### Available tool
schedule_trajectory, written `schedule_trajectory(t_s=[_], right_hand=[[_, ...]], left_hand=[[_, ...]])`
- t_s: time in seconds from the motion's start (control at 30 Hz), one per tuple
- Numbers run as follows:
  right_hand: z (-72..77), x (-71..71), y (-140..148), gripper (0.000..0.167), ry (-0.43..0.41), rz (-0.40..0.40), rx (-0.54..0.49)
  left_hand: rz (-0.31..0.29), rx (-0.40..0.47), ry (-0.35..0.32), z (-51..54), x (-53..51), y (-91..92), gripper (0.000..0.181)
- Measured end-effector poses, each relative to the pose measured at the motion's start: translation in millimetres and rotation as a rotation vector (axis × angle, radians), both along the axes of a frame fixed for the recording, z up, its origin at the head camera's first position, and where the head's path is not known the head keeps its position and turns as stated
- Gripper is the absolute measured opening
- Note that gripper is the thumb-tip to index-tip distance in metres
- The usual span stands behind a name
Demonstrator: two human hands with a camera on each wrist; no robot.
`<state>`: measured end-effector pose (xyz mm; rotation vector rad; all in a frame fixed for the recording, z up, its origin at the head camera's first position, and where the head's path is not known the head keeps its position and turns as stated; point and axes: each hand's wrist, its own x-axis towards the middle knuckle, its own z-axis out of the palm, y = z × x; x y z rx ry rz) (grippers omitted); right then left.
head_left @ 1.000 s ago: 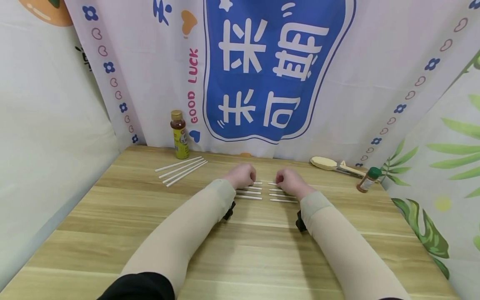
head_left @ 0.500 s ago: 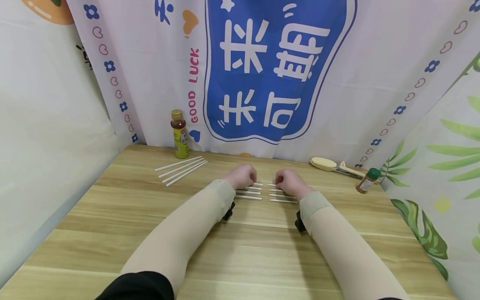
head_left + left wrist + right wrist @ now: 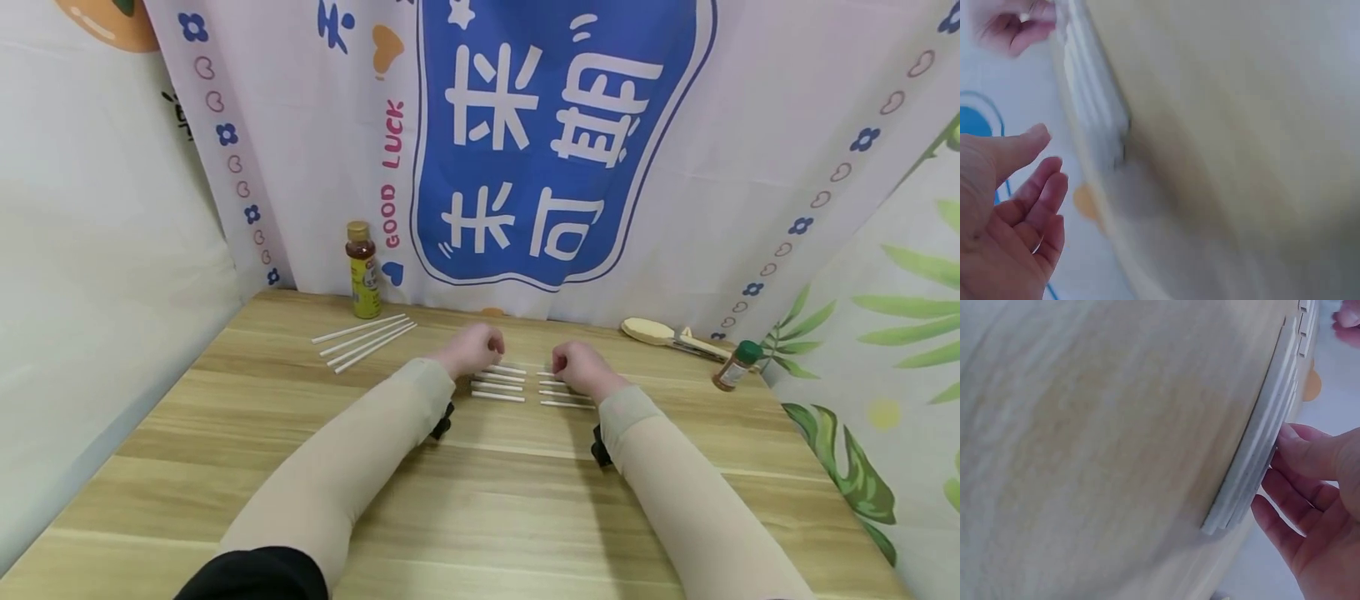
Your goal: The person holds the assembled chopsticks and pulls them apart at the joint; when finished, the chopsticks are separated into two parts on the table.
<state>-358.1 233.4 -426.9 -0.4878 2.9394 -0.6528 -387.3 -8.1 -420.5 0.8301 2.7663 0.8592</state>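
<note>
- Watching the left hand [image 3: 472, 348] through my feeds, I see thumb and fingers apart, with nothing between them; it hangs just beside its row, probably held high to avoid nudging the sticks.
- The right hand [image 3: 585, 367] has thumb and fingertips close together at the far stick of its own row; whether they pinch it or merely touch it, I cannot tell. Fingertips seem to me apt for anything so thin.
- A left row of white sticks [image 3: 497, 387] and a right row of white sticks [image 3: 562, 393] lie end towards end, with a gap between, in the far half of the wooden table [image 3: 487, 517]. I judge one row per hand spares the arms crossing.
- Four fanned sticks [image 3: 366, 336] lie toward the far left corner, apart from the rows.
- Outermost, near the far edge, a yellow-labelled bottle [image 3: 364, 279] stands behind the fan; a beige-headed utensil [image 3: 648, 331], perhaps tongs, and a green-capped jar [image 3: 737, 367] sit toward the far right corner, presumably leaving the arms room.
</note>
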Motion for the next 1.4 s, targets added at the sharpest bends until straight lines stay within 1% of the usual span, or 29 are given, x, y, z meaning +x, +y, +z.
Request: schedule_trajectory(t_s=[0.07, 0.17, 0.23, 0.3, 0.4, 0.43, 0.47, 0.53, 0.67, 0.8, 1.03, 1.23, 1.4], right_hand=[[-0.2, 0.2, 1, 0.021, 0.000, 0.000, 0.005], [-0.7, 0.4, 3, 0.021, -0.005, -0.007, 0.014], [-0.8, 0.8, 3, 0.021, -0.010, -0.011, 0.017], [-0.5, 1.2, 4, 0.021, -0.009, -0.007, 0.014], [0.2, 1.9, 4, 0.021, -0.011, -0.008, 0.011], [0.5, 2.1, 4, 0.021, -0.013, -0.008, 0.011], [0.6, 2.4, 4, 0.021, -0.015, -0.005, 0.011], [0.5, 2.7, 4, 0.022, -0.022, -0.011, 0.015], [-0.7, 3.1, 4, 0.023, -0.023, -0.005, 0.027], [-1.4, 2.8, 3, 0.023, -0.017, 0.002, 0.026], [-1.9, 0.5, 3, 0.026, 0.027, 0.036, 0.026], [-3.6, -0.6, 2, 0.023, 0.032, 0.044, 0.035], [-2.9, -1.0, 2, 0.021, 0.034, 0.040, 0.031]], left_hand=[[0.049, 0.002, 0.009, 6.9, -0.4, -14.2, 0.015], [0.147, -0.046, 0.010, 16.7, -2.1, -42.8, 0.019], [0.216, -0.099, 0.027, 17.4, -6.2, -65.1, 0.015], [0.263, -0.177, 0.081, 15.8, -11.1, -87.0, 0.011], [0.313, -0.305, 0.177, 10.0, -16.2, -114.2, 0.007], [0.319, -0.346, 0.185, 10.0, -15.7, -120.7, 0.007], [0.321, -0.377, 0.179, 9.6, -14.9, -126.4, 0.007], [0.327, -0.417, 0.138, 9.5, -12.4, -134.2, 0.006], [0.322, -0.447, 0.041, 12.8, -5.3, -140.9, 0.010], [0.325, -0.450, 0.011, 15.9, -0.6, -141.8, 0.014], [0.316, -0.442, -0.016, 18.3, 2.9, -142.9, 0.015], [0.313, -0.431, -0.032, 19.9, 1.7, -145.3, 0.015], [0.294, -0.400, -0.004, 25.6, -1.7, -144.6, 0.012]])
